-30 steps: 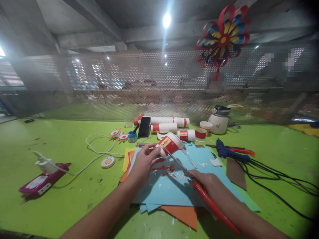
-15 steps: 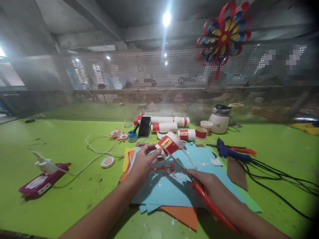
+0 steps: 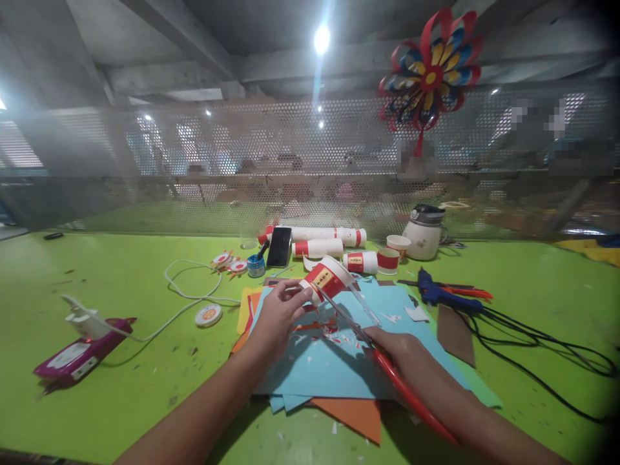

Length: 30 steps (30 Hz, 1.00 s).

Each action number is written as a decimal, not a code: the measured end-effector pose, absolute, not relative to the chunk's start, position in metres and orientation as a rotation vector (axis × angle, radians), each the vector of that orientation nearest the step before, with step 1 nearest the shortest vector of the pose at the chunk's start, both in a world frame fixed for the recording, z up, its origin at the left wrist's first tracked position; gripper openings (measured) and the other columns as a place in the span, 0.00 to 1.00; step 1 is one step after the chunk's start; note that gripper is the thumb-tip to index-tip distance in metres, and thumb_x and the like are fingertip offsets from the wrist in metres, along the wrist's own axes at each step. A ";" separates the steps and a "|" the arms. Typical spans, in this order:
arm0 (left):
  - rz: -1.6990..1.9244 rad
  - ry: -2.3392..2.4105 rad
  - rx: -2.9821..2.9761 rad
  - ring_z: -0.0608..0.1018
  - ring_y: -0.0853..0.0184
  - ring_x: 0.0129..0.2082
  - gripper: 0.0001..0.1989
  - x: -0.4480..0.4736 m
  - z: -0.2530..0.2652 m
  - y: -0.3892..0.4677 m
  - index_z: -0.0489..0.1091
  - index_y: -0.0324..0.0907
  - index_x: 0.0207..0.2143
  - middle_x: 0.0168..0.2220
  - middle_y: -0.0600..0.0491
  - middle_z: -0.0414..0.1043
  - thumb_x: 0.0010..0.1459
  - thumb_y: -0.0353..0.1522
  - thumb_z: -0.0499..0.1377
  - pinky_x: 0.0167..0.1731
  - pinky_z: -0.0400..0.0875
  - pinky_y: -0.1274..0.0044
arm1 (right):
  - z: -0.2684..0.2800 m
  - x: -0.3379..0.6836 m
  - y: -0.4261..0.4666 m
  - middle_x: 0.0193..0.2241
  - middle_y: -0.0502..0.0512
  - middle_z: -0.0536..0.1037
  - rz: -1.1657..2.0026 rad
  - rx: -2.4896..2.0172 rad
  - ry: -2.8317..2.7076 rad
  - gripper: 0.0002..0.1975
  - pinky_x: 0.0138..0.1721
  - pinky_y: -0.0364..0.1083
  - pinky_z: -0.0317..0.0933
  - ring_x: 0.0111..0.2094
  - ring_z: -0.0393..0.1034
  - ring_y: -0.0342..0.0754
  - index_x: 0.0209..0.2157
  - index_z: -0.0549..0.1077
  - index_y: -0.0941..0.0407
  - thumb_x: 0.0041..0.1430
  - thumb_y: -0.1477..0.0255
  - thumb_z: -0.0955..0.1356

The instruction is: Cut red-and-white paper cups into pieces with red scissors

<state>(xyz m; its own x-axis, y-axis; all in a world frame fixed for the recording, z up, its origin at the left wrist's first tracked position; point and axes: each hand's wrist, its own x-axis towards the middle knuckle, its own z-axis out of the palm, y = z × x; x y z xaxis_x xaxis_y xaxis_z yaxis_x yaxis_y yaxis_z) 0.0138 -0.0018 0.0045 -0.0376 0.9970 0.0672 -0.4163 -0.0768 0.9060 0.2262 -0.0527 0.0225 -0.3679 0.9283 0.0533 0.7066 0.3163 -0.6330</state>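
Note:
Tilted over the blue paper (image 3: 339, 371) is a red and white paper cup (image 3: 325, 276) with a gold label. My left hand (image 3: 281, 316) grips the cup by its lower left side, fingers closed. A pair of scissors (image 3: 400, 381) with long red handles is in my right hand (image 3: 402, 349). The metal blades reach up to the cup's near edge and touch or overlap it; whether they are cutting I cannot tell. Beneath the cup, small red and white scraps (image 3: 334, 330) lie on the paper.
Behind the paper stand more paper cups (image 3: 361, 261), a phone (image 3: 279, 247), a blue paint jar (image 3: 256, 265) and a white jug (image 3: 423, 236). At right lies a blue glue gun (image 3: 436, 290) with black cords. A purple power strip (image 3: 84, 355) and white cable are at left.
The whole view has shifted slightly. Both hands, the cup and the scissors keep almost the same position relative to each other.

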 end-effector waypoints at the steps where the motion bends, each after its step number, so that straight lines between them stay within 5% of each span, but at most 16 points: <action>1: 1.442 0.862 0.905 0.78 0.63 0.35 0.18 0.013 0.003 -0.001 0.68 0.39 0.37 0.35 0.47 0.75 0.45 0.35 0.68 0.39 0.72 0.70 | 0.022 0.226 -0.052 0.32 0.52 0.80 0.731 -1.447 -2.189 0.12 0.37 0.47 0.61 0.33 0.72 0.51 0.32 0.73 0.54 0.58 0.77 0.59; 30: 1.401 0.896 0.988 0.77 0.63 0.34 0.17 0.011 0.007 0.000 0.64 0.39 0.39 0.35 0.45 0.76 0.49 0.36 0.65 0.37 0.71 0.70 | 0.026 0.227 -0.054 0.30 0.54 0.78 0.732 -1.503 -2.273 0.10 0.34 0.47 0.59 0.32 0.71 0.53 0.32 0.71 0.55 0.59 0.76 0.59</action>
